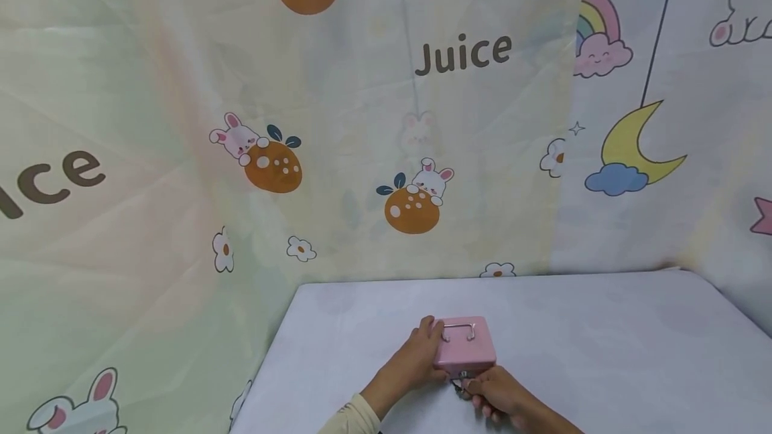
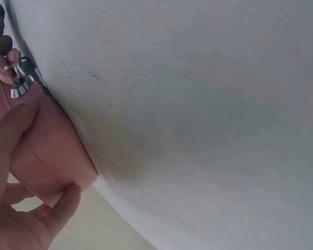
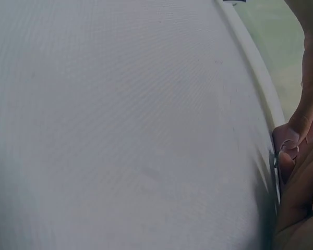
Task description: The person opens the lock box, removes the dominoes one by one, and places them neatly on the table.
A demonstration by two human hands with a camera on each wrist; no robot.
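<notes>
A small pink cash box (image 1: 466, 352) with a silver lid handle (image 1: 461, 327) sits on the white table. My left hand (image 1: 417, 355) grips the box along its left side, the thumb near the front face. In the left wrist view, a silver lock cylinder (image 2: 20, 88) stands out from that face. My right hand (image 1: 502, 390) is at the front of the box, its thumb and finger pinching a key at the lock. Another dark-headed key (image 2: 27, 65) hangs beside it. A ring (image 3: 289, 146) shows by the fingers in the right wrist view. The pinched key is mostly hidden.
The white tabletop (image 1: 603, 353) spreads around the box, its far edge meeting a printed cloth backdrop (image 1: 362, 86). More printed cloth (image 1: 120, 273) hangs along the left side.
</notes>
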